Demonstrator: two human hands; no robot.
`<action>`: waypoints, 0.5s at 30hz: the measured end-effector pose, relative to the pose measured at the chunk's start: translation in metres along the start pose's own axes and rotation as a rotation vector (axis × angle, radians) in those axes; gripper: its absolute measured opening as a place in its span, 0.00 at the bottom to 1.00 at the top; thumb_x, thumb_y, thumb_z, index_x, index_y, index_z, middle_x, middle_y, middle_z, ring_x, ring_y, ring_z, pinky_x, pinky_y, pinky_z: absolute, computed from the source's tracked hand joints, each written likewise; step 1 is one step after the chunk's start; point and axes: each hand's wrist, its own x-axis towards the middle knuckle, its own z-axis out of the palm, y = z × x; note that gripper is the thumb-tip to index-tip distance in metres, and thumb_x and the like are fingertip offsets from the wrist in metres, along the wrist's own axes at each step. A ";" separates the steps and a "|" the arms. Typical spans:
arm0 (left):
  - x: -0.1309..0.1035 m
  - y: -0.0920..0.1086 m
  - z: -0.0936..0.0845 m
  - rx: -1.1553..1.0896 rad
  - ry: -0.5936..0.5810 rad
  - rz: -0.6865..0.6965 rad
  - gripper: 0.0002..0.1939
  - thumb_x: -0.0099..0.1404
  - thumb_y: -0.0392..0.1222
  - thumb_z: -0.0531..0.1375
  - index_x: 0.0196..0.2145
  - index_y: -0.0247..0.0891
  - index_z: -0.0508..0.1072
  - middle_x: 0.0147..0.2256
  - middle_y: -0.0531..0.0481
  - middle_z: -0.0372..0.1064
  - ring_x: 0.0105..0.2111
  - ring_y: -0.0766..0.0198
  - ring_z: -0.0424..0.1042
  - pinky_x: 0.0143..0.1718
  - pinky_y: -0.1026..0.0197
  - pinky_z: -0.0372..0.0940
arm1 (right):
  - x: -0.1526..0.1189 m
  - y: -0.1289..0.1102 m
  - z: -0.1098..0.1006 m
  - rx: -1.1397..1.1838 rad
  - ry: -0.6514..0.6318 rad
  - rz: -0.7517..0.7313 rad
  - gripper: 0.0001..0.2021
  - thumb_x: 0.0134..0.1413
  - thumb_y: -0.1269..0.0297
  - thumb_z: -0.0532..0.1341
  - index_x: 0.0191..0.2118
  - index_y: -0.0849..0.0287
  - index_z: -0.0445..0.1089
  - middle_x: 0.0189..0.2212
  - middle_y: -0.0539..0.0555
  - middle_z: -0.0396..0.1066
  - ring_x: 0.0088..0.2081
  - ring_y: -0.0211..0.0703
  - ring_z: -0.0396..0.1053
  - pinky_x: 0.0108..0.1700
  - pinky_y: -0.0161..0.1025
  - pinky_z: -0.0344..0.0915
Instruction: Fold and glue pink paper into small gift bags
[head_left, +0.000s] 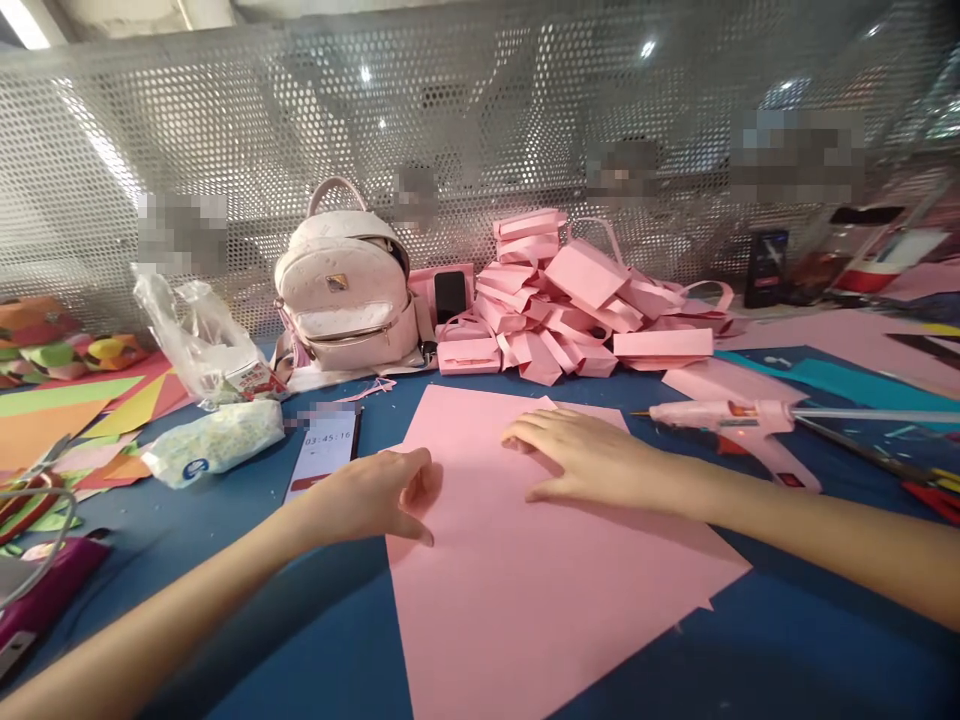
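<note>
Large sheets of pink paper (pixel 510 580) lie flat on the blue tabletop in front of me, and a second edge peeks out at the far and right sides. My left hand (pixel 382 490) is at the sheet's left edge, fingers curled loosely and thumb apart, with nothing visible between them. Over the upper right of the paper rests my right hand (pixel 577 455), fingers spread and bent, palm down. Its fingertips are on or just above the paper; I cannot tell which. To the right of that hand lies a pink glue gun (pixel 750 425) with a glue stick in its back.
A heap of folded pink paper pieces (pixel 555 300) stands at the back, beside a pale pink backpack (pixel 349 280). Left are a phone (pixel 326 450) showing a timer, a tissue pack (pixel 217 440) and scissors (pixel 34 490). A perforated metal panel (pixel 480 110) closes off the back.
</note>
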 end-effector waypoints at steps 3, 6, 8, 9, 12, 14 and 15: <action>0.000 -0.001 0.001 0.008 0.028 0.017 0.23 0.53 0.51 0.71 0.38 0.40 0.66 0.38 0.52 0.69 0.37 0.58 0.68 0.34 0.62 0.58 | 0.014 -0.002 -0.004 0.121 -0.113 0.031 0.15 0.48 0.56 0.67 0.40 0.56 0.68 0.44 0.52 0.71 0.44 0.50 0.69 0.42 0.41 0.62; 0.001 -0.002 -0.001 -0.005 0.048 0.034 0.24 0.51 0.50 0.71 0.40 0.40 0.66 0.38 0.52 0.70 0.36 0.59 0.69 0.33 0.63 0.58 | 0.023 0.002 -0.008 0.164 -0.225 -0.029 0.11 0.47 0.58 0.66 0.31 0.56 0.64 0.35 0.49 0.68 0.37 0.45 0.66 0.35 0.37 0.57; 0.002 -0.002 -0.002 -0.010 0.057 0.037 0.20 0.52 0.48 0.71 0.38 0.40 0.69 0.35 0.54 0.71 0.33 0.61 0.69 0.30 0.64 0.57 | 0.025 0.003 -0.013 0.179 -0.247 -0.053 0.09 0.49 0.60 0.64 0.29 0.56 0.63 0.32 0.49 0.67 0.36 0.44 0.65 0.34 0.36 0.54; 0.004 -0.003 -0.004 -0.010 0.068 0.039 0.16 0.53 0.46 0.70 0.36 0.40 0.70 0.33 0.54 0.71 0.32 0.62 0.69 0.29 0.64 0.56 | 0.024 0.003 -0.016 0.181 -0.232 -0.045 0.08 0.51 0.61 0.63 0.30 0.56 0.63 0.32 0.48 0.67 0.36 0.44 0.65 0.34 0.36 0.54; 0.007 -0.003 -0.005 0.064 0.159 0.027 0.05 0.58 0.39 0.64 0.31 0.39 0.71 0.31 0.53 0.72 0.31 0.62 0.70 0.28 0.64 0.55 | 0.020 -0.004 -0.024 0.130 -0.144 0.033 0.05 0.57 0.63 0.58 0.33 0.56 0.62 0.33 0.49 0.68 0.36 0.44 0.65 0.34 0.36 0.52; 0.008 -0.001 -0.003 0.191 0.226 -0.001 0.04 0.59 0.36 0.61 0.34 0.40 0.72 0.34 0.52 0.73 0.33 0.61 0.71 0.28 0.64 0.53 | 0.017 -0.009 -0.025 0.061 -0.109 0.059 0.03 0.58 0.66 0.57 0.33 0.56 0.62 0.33 0.50 0.69 0.36 0.44 0.66 0.33 0.36 0.51; 0.008 0.000 -0.002 0.256 0.247 -0.012 0.04 0.60 0.36 0.60 0.34 0.40 0.72 0.34 0.51 0.73 0.33 0.60 0.72 0.28 0.64 0.52 | 0.016 -0.011 -0.023 0.023 -0.100 0.053 0.03 0.57 0.68 0.56 0.32 0.56 0.62 0.33 0.50 0.69 0.36 0.45 0.67 0.33 0.36 0.51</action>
